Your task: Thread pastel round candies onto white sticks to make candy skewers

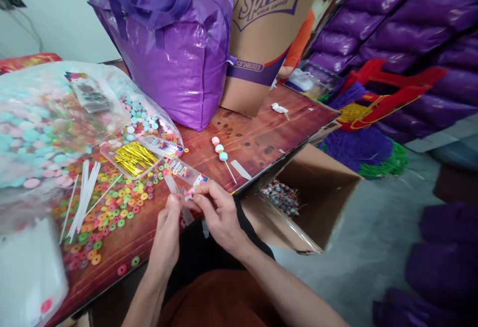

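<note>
While the left hand (168, 225) and right hand (221, 217) pinch a small pinkish piece (187, 195), partly hidden in their nearly closed grip, at the near edge of the surface (261, 123), a candy stick (223, 156) lies beyond them and gold ties (135, 159) fill a tray (106, 157) among candy rings (124, 213).

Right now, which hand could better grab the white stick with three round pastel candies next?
Probably the right hand: it's nearer the candy stick; the left hand sits farther away. Both seem busy with a small blurred pinkish item, though.
</note>
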The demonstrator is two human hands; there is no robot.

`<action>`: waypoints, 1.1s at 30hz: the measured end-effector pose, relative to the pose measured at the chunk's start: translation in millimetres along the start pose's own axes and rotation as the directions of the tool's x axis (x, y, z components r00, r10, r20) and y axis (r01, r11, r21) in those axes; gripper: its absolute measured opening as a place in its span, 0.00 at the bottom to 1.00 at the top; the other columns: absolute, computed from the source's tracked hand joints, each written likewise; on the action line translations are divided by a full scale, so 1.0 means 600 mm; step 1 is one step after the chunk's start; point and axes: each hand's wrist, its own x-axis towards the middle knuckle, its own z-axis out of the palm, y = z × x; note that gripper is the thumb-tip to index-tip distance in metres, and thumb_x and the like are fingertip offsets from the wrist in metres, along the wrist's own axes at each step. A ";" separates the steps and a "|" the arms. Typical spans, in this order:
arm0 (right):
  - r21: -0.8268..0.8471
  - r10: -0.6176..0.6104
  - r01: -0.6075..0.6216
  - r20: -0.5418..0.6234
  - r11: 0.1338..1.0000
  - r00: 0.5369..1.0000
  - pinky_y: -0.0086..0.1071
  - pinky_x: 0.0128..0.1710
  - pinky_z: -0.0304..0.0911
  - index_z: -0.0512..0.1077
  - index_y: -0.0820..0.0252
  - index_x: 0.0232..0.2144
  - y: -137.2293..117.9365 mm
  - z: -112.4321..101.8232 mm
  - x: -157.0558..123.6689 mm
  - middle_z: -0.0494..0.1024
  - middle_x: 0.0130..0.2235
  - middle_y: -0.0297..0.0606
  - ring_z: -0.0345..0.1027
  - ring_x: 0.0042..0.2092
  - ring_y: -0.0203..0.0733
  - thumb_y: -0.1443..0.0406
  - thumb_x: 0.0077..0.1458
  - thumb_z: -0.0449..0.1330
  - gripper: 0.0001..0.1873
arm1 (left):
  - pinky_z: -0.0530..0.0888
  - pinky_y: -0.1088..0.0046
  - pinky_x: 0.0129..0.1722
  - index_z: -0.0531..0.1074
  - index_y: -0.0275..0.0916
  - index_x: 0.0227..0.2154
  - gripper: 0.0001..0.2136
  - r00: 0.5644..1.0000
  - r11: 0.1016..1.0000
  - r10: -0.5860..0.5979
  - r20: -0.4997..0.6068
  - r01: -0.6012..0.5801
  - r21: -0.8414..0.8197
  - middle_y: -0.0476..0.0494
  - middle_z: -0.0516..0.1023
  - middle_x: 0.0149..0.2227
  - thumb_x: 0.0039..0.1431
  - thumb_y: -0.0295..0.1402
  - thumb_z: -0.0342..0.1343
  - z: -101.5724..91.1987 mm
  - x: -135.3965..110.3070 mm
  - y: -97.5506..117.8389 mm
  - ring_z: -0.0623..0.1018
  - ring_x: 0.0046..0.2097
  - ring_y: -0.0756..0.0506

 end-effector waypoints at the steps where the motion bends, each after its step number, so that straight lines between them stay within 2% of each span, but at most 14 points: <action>1: -0.007 -0.011 0.011 -0.010 1.000 1.000 0.31 0.38 0.63 0.72 0.58 0.30 -0.001 -0.003 -0.004 0.74 0.32 0.35 0.68 0.36 0.38 0.66 0.62 0.55 0.08 | 0.71 0.65 0.51 0.80 0.36 0.28 0.21 0.999 0.999 -0.046 0.014 0.046 0.020 0.39 0.80 0.39 0.56 0.52 0.60 0.005 -0.001 -0.006 0.76 0.48 0.39; 3: 0.023 0.037 -0.037 -0.027 0.999 0.999 0.31 0.38 0.63 0.74 0.58 0.31 0.001 -0.011 -0.016 0.74 0.33 0.35 0.68 0.35 0.38 0.65 0.62 0.56 0.09 | 0.72 0.66 0.49 0.81 0.36 0.32 0.18 0.991 0.995 -0.102 0.089 0.101 0.024 0.40 0.81 0.38 0.56 0.49 0.61 0.017 -0.002 -0.015 0.77 0.45 0.41; 6: 0.119 0.246 -0.245 0.011 0.962 0.969 0.29 0.33 0.62 0.76 0.59 0.30 0.013 -0.030 -0.043 0.73 0.28 0.34 0.66 0.31 0.36 0.61 0.64 0.55 0.14 | 0.72 0.69 0.45 0.81 0.37 0.34 0.14 0.988 0.996 -0.088 0.129 0.084 0.038 0.44 0.80 0.36 0.53 0.43 0.64 0.043 -0.003 -0.025 0.77 0.39 0.45; 9: 0.163 0.394 -0.401 0.073 0.902 0.916 0.28 0.26 0.57 0.74 0.61 0.23 0.036 -0.056 -0.074 0.68 0.22 0.31 0.58 0.25 0.33 0.56 0.61 0.59 0.19 | 0.70 0.72 0.36 0.79 0.38 0.26 0.08 0.984 0.989 -0.034 0.174 0.008 0.150 0.47 0.77 0.28 0.50 0.38 0.66 0.069 0.003 -0.032 0.73 0.31 0.48; 12: 0.313 0.461 -0.406 -0.127 0.859 0.878 0.27 0.22 0.51 0.75 0.61 0.26 0.068 -0.095 -0.096 0.64 0.20 0.29 0.54 0.23 0.31 0.54 0.56 0.64 0.17 | 0.68 0.72 0.37 0.77 0.40 0.22 0.06 0.959 0.943 0.097 0.268 -0.175 0.284 0.45 0.75 0.29 0.51 0.32 0.65 0.079 0.028 -0.038 0.72 0.34 0.46; 13: 0.391 0.487 -0.384 -0.210 0.837 0.848 0.26 0.22 0.50 0.76 0.60 0.27 0.081 -0.113 -0.100 0.63 0.20 0.28 0.53 0.22 0.31 0.53 0.55 0.66 0.16 | 0.68 0.71 0.40 0.78 0.41 0.24 0.04 0.956 0.915 0.155 0.251 -0.234 0.328 0.44 0.76 0.31 0.52 0.31 0.65 0.079 0.042 -0.039 0.72 0.36 0.45; 15: 0.523 0.534 -0.310 -0.354 0.793 0.768 0.26 0.21 0.52 0.75 0.59 0.28 0.108 -0.158 -0.099 0.64 0.22 0.28 0.53 0.22 0.30 0.54 0.50 0.69 0.15 | 0.67 0.68 0.46 0.78 0.43 0.28 0.02 0.956 0.852 0.265 0.124 -0.293 0.434 0.43 0.74 0.35 0.51 0.29 0.64 0.073 0.073 -0.039 0.72 0.41 0.42; 18: 0.607 0.630 -0.291 -0.470 0.739 0.618 0.27 0.20 0.53 0.77 0.61 0.30 0.147 -0.224 -0.089 0.71 0.25 0.33 0.55 0.22 0.31 0.50 0.42 0.71 0.21 | 0.66 0.65 0.49 0.74 0.43 0.26 0.07 0.949 0.752 0.314 -0.021 -0.235 0.616 0.42 0.72 0.36 0.46 0.26 0.65 0.060 0.115 -0.037 0.70 0.47 0.37; 20: 0.589 0.635 -0.295 -0.529 0.753 0.563 0.28 0.20 0.53 0.77 0.63 0.31 0.161 -0.247 -0.081 0.74 0.27 0.36 0.57 0.23 0.31 0.49 0.41 0.71 0.24 | 0.66 0.67 0.46 0.70 0.42 0.22 0.08 0.951 0.683 0.307 -0.016 -0.209 0.700 0.43 0.71 0.33 0.47 0.26 0.64 0.053 0.132 -0.037 0.70 0.46 0.38; 22: 0.492 0.554 -0.285 -0.583 0.823 0.594 0.28 0.21 0.53 0.78 0.63 0.33 0.159 -0.241 -0.076 0.75 0.28 0.36 0.58 0.23 0.31 0.51 0.42 0.70 0.22 | 0.65 0.69 0.42 0.69 0.42 0.20 0.09 0.950 0.640 0.312 0.009 -0.217 0.737 0.45 0.70 0.30 0.50 0.27 0.63 0.048 0.139 -0.039 0.71 0.40 0.40; 24: 0.319 0.417 -0.275 -0.584 0.907 0.696 0.28 0.23 0.54 0.78 0.62 0.35 0.141 -0.211 -0.069 0.74 0.28 0.35 0.58 0.24 0.32 0.54 0.48 0.68 0.18 | 0.64 0.72 0.37 0.71 0.41 0.21 0.08 0.949 0.667 0.314 0.014 -0.231 0.709 0.47 0.70 0.26 0.53 0.29 0.62 0.045 0.139 -0.043 0.70 0.34 0.44; 27: 0.052 0.287 -0.291 -0.398 0.955 0.871 0.30 0.30 0.62 0.78 0.59 0.38 0.102 -0.145 -0.049 0.76 0.31 0.36 0.65 0.29 0.35 0.57 0.56 0.63 0.13 | 0.64 0.73 0.34 0.74 0.41 0.24 0.06 0.953 0.797 0.301 0.017 -0.262 0.544 0.50 0.72 0.25 0.54 0.33 0.63 0.046 0.125 -0.045 0.68 0.29 0.48; 30: 0.027 0.250 -0.251 -0.253 0.968 0.935 0.32 0.36 0.66 0.77 0.59 0.39 0.076 -0.083 -0.018 0.79 0.35 0.37 0.70 0.34 0.39 0.58 0.55 0.64 0.12 | 0.66 0.74 0.35 0.75 0.40 0.26 0.06 0.956 0.875 0.293 0.031 -0.281 0.394 0.49 0.74 0.28 0.53 0.35 0.65 0.052 0.098 -0.040 0.71 0.30 0.49; 33: 0.160 0.301 -0.279 -0.132 0.947 0.944 0.32 0.36 0.67 0.76 0.60 0.32 0.070 -0.040 0.011 0.79 0.32 0.35 0.70 0.33 0.39 0.59 0.52 0.66 0.10 | 0.67 0.76 0.34 0.75 0.39 0.28 0.07 0.966 0.930 0.258 -0.016 -0.244 0.275 0.49 0.74 0.30 0.50 0.35 0.67 0.053 0.066 -0.032 0.71 0.31 0.50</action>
